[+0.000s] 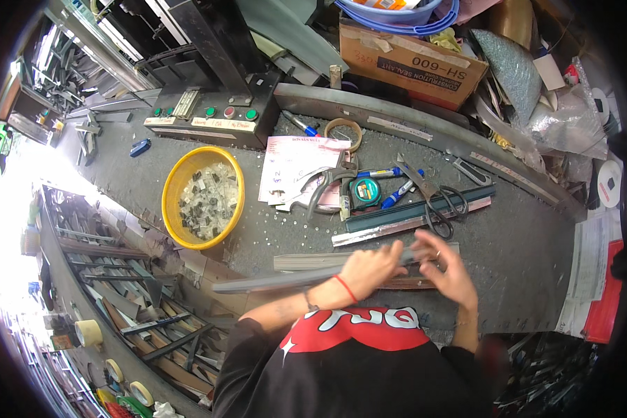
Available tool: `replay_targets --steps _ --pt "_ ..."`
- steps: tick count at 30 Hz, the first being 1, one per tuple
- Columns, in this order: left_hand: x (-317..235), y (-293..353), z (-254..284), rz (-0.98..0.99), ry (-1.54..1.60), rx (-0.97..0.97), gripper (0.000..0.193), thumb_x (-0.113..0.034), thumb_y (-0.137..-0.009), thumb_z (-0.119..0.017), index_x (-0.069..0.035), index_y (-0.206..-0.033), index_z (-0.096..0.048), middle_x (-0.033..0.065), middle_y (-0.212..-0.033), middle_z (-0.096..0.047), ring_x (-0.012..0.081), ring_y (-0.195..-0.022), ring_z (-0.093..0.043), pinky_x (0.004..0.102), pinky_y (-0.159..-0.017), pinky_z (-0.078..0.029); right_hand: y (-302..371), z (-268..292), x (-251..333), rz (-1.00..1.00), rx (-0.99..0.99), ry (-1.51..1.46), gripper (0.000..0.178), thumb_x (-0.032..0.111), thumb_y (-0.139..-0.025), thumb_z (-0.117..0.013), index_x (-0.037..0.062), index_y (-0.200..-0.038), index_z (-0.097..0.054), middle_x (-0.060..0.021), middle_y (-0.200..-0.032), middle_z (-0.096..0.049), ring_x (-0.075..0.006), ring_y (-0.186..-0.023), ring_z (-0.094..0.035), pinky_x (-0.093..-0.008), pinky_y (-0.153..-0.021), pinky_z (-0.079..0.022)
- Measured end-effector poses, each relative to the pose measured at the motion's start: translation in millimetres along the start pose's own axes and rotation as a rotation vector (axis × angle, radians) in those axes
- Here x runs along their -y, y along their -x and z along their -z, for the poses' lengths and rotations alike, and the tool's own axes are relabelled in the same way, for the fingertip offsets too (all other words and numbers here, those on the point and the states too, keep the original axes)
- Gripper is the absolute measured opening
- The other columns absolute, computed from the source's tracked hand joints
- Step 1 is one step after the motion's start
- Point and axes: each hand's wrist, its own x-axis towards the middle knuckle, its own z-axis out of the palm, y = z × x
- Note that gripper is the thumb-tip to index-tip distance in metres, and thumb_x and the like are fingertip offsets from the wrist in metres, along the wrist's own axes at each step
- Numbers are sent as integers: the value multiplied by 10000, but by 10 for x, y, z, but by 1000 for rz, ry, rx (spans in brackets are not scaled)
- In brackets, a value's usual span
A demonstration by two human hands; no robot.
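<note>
A long grey profile strip (279, 281), slightly blurred, slants across in front of my chest. My left hand (373, 270) is closed around it near its right end. Beside that end is my right hand (449, 273), its fingers apart and curved; whether a fingertip touches the strip I cannot tell. Just beyond the hands lies a pale ribbed strip (310, 261) on the bench. Farther back are dark and silvery profile pieces (411, 217), with black-handled scissors (435, 202) resting across them.
A yellow basket (168, 191) of small clear and dark pieces stands at left. Papers (303, 157), a tape measure (364, 191), blue markers (403, 194) and a utility knife (470, 169) lie behind. A control box (209, 125) and cardboard box (411, 66) border the bench (522, 251).
</note>
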Motion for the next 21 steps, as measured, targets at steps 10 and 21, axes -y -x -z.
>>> replay_targets --steps 10,21 --pt "84 328 -181 26 0 222 444 -451 -802 -601 -62 -992 -502 73 -754 -614 249 -639 -648 357 -481 -483 586 92 -580 -117 -317 -224 213 35 -840 -610 1 -1043 -555 -15 -945 -542 -89 -832 -540 -216 -737 -440" --pt "471 420 121 108 -57 -43 417 -414 -794 -614 -72 -1023 -550 90 -899 -535 262 -829 -542 368 -695 -446 354 825 -711 -275 -773 626 399 181 -886 -558 45 -1251 -467 -130 -1001 -506 -253 -954 -520 -350 -823 -433"
